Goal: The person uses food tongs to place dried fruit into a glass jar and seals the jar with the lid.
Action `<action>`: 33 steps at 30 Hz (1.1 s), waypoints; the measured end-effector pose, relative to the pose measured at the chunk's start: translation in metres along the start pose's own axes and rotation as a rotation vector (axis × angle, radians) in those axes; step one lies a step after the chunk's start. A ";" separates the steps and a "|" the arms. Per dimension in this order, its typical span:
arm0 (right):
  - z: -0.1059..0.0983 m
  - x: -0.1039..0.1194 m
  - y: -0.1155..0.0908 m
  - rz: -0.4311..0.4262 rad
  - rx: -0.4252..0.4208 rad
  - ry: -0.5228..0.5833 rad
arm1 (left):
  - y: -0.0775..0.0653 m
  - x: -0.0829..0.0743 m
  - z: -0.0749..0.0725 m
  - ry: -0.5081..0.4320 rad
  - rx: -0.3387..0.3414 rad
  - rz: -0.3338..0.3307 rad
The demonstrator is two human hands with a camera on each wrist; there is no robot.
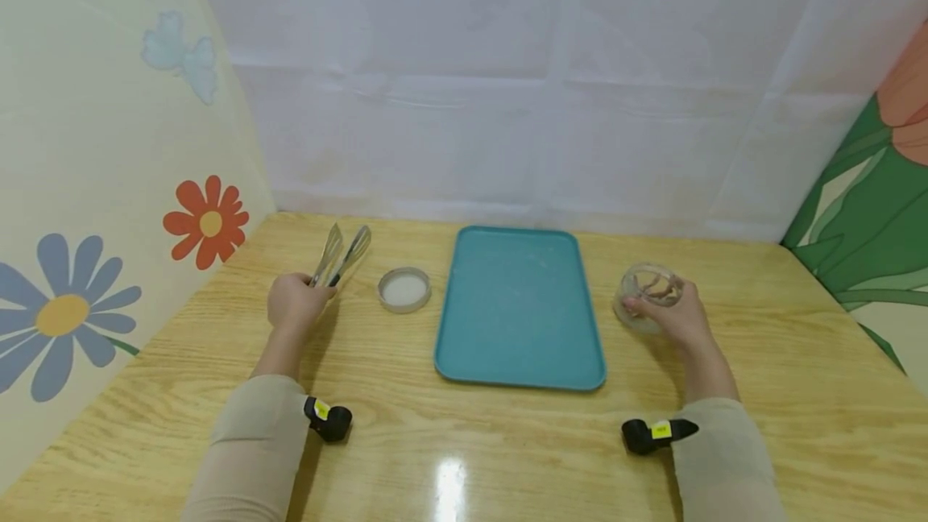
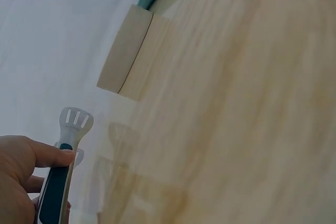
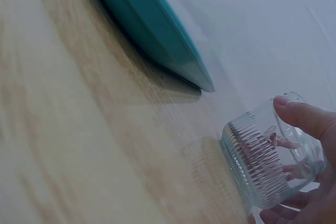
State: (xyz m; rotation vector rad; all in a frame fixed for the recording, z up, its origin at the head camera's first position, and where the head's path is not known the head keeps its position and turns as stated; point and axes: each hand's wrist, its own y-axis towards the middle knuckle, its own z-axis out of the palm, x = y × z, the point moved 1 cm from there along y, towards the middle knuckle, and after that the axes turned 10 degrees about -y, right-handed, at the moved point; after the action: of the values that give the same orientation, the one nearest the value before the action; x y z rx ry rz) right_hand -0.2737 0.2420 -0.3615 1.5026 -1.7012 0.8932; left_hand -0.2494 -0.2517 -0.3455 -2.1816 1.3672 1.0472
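On the left, my left hand [image 1: 296, 300] grips a pair of tongs [image 1: 348, 256] by the dark green handle; their slotted metal heads point away and stand apart. The left wrist view shows the thumb lying along the tongs [image 2: 56, 187]. At the right, my right hand [image 1: 685, 314] holds a clear glass jar [image 1: 632, 314], with the thumb at its rim and the other fingers round the far side. Ribbed lower walls mark the jar [image 3: 252, 156] in the right wrist view. Thin reddish-brown pieces show inside; their kind is unclear. The jar's mouth is uncovered.
A blue-green rectangular tray [image 1: 518, 308] lies between the hands. Just left of it is a round lid [image 1: 404, 290] with a beige rim and whitish middle. White cloth [image 1: 507, 103] hangs behind the wooden table [image 1: 391, 457]; painted panels stand on both sides.
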 end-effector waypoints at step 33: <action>0.005 -0.035 0.029 -0.046 -0.033 0.028 | -0.005 0.003 0.003 0.176 0.037 -0.053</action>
State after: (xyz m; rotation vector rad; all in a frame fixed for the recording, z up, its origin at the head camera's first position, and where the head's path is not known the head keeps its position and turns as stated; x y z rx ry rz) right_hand -0.2994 0.2586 -0.3951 1.4946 -1.6471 0.8543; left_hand -0.2460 -0.2493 -0.3505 -2.3153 1.3824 0.8205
